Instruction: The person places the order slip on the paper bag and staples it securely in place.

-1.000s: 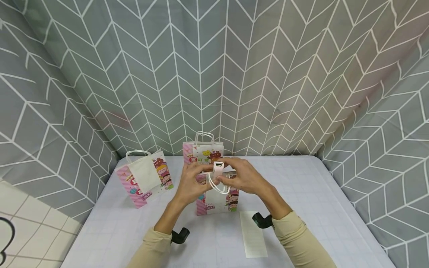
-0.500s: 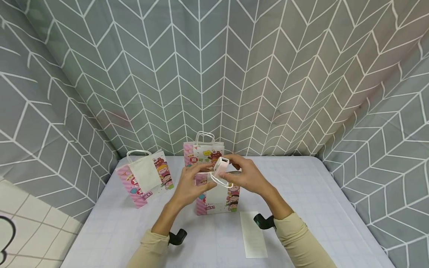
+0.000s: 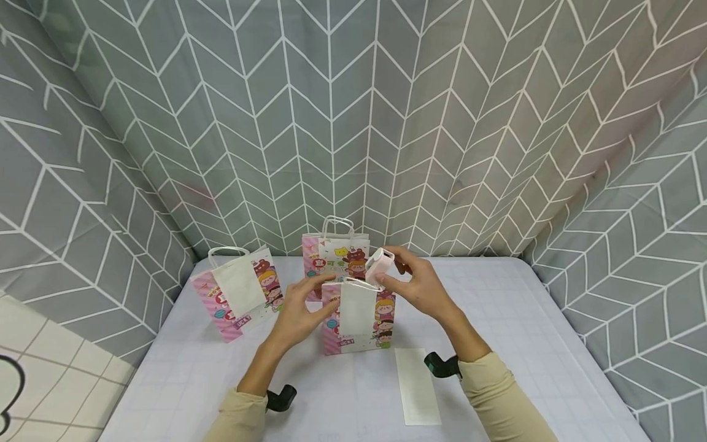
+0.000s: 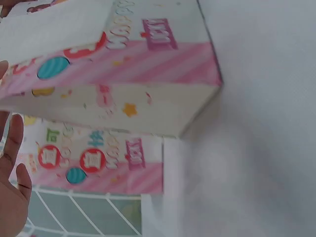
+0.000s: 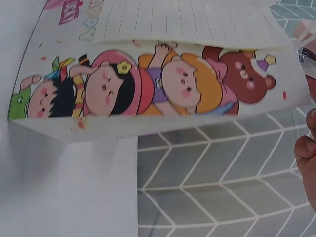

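A pink-and-white party gift bag [image 3: 385,319] stands upright in front of me, its white rope handle [image 3: 361,283] lying over the top edge. A lined paper sheet [image 5: 182,22] covers the middle of its front. My right hand [image 3: 421,285] holds a small pink-and-white stapler [image 3: 378,265] between thumb and fingers, just above the bag's top right corner. At the bag's upper left edge, my left hand [image 3: 295,314] has its thumb and fingers spread apart, gripping nothing. In the left wrist view its fingers show beside the bag's striped side [image 4: 187,59].
Behind stands a second matching bag [image 3: 310,245]. To the left, a third bag [image 3: 225,322] is turned at an angle and bears a white sheet [image 3: 240,291]. Another paper strip [image 3: 418,387] lies on the white table [image 3: 497,344] near my right wrist. A patterned curtain [image 3: 353,123] closes the back.
My hands have moved apart. The right hand has carried the stapler rightward from the middle of the bag's top, while the left has drawn back left. The rope handle has dropped onto the bag.
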